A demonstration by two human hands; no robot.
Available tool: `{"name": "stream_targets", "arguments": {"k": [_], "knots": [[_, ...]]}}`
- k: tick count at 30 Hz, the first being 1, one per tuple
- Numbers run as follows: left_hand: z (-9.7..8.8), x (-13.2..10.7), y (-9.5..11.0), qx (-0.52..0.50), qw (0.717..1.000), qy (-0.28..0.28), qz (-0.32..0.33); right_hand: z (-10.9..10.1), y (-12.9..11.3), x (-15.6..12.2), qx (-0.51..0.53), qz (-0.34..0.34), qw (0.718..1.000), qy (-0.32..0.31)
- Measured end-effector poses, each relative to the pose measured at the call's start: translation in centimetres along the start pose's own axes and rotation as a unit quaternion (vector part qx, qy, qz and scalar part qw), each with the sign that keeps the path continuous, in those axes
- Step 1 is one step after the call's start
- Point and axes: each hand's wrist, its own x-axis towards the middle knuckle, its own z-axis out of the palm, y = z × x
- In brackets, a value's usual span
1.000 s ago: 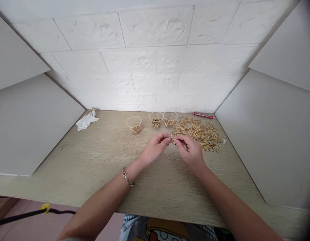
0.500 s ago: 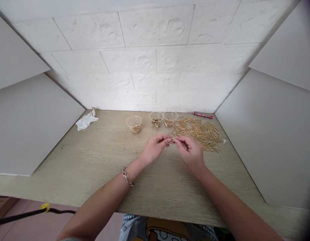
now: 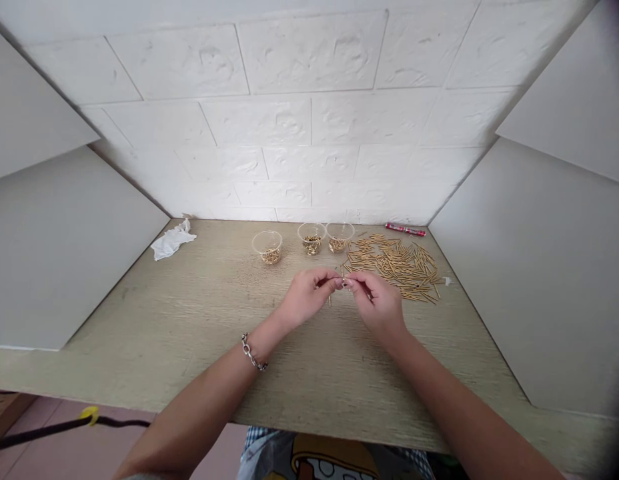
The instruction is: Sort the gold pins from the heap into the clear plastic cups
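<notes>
My left hand [image 3: 305,297] and my right hand [image 3: 378,304] meet above the middle of the wooden table [image 3: 189,333], fingertips pinched together on a small gold pin [image 3: 343,283] between them. A bracelet sits on my left wrist. Another thin gold pin [image 3: 330,300] shows just below my left fingers. A spread pile of gold pins [image 3: 394,262] lies on the table just right of and behind my right hand. Three clear plastic cups, left [image 3: 267,245], middle [image 3: 311,237] and right [image 3: 339,236], each hold some gold pieces and stand in a row behind my hands.
A crumpled white tissue [image 3: 173,241] lies at the back left. A red pen [image 3: 405,230] rests by the back wall on the right. White panels close in both sides of the table. A black cable with a yellow tip [image 3: 89,415] runs below the front edge.
My hands have drawn slightly closer together, fingertips now touching at the small pin. Everything else on the table is unmoved.
</notes>
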Motion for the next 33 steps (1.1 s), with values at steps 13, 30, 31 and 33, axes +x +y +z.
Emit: {"name": "stream_targets", "arguments": {"k": [13,30,31,33], "knots": [[-0.3,-0.1,0.5,0.118,0.989,0.025,0.083,0.0,0.1,0.4,0.0,0.007,0.999,-0.04],[0.6,-0.1,0.5,0.03,0.999,0.044,0.008,0.5,-0.2,0.1,0.054,0.067,0.996,-0.011],[0.5,0.0,0.5,0.027,0.999,0.042,0.007,0.5,-0.1,0.1,0.05,0.067,0.996,-0.015],[0.5,0.1,0.4,0.014,0.999,0.035,0.003,0.6,0.0,0.0,0.03,0.063,0.997,-0.021]]}}
